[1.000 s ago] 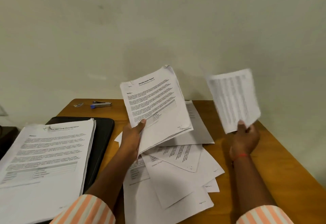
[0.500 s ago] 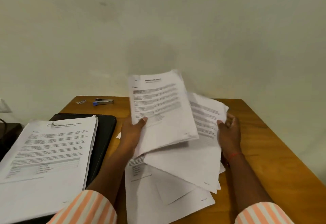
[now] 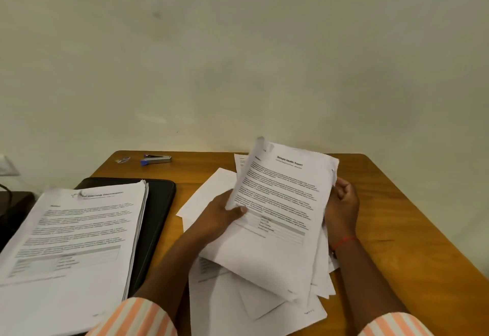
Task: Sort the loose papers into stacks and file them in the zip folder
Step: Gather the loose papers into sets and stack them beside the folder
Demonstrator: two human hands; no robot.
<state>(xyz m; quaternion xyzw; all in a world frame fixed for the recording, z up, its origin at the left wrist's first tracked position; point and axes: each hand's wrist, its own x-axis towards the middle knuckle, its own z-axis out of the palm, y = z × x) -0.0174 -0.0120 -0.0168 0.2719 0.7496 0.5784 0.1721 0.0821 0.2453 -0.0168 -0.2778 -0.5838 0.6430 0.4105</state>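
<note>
Since a second ago the right hand [image 3: 344, 211] has swung in with its single sheet and closed on the sheaf [image 3: 280, 203], which both hands now hold tilted above the bench [image 3: 397, 216]. On the near side the left hand [image 3: 219, 219] pinches the sheaf's left edge, thumb on the top page headed "Sample Health Report". The right fingers [image 3: 344, 190] curl round the right edge. Loose papers [image 3: 225, 317] lie fanned beneath, showing from 6 round to 11 o'clock of the sheaf. At 9 o'clock a thick stack [image 3: 71, 243] rests on the flat black folder [image 3: 158, 203]. A stapler [image 3: 156, 159] sits at 11 o'clock by the wall.
</note>
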